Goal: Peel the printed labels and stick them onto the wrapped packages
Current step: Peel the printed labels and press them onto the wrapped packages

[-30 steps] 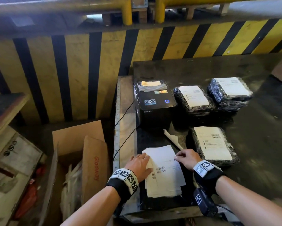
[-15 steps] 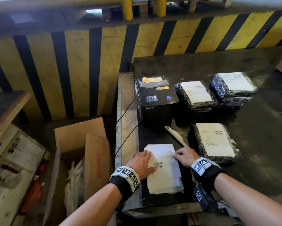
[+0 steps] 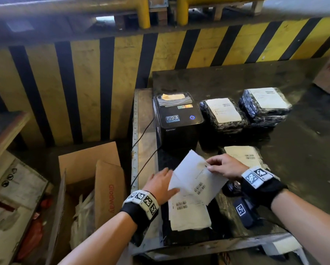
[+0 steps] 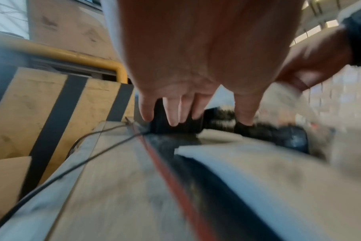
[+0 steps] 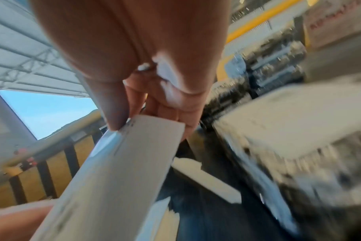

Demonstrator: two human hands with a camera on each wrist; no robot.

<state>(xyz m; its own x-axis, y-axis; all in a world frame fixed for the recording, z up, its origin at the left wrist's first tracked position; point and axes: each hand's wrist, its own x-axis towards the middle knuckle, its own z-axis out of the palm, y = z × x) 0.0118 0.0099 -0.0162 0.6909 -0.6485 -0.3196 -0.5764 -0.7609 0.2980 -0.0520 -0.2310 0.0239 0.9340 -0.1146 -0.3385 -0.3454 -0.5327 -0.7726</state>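
My right hand [image 3: 211, 166] pinches the upper edge of one white printed label sheet [image 3: 194, 175] and holds it tilted up off the stack of labels [image 3: 189, 213]. The right wrist view shows thumb and fingers [image 5: 118, 114] clamped on that label sheet [image 5: 124, 163]. My left hand [image 3: 166, 180] lies with straight fingers at the sheet's left edge, holding nothing; its fingers [image 4: 173, 114] hang straight. Three black wrapped packages carry white labels: a near package [image 3: 244, 157] just behind my right hand and two far packages [image 3: 225, 113] [image 3: 265, 104].
A black label printer [image 3: 177, 119] stands behind the stack, its cables running off the table's left edge [image 3: 141, 150]. An open cardboard box [image 3: 91, 178] sits on the floor to the left. A yellow and black striped barrier [image 3: 103, 83] backs the dark table [image 3: 303, 150].
My right hand has lifted the top label sheet off the stack and tilted it up. My left hand has shifted from pressing on the stack to the sheet's left edge.
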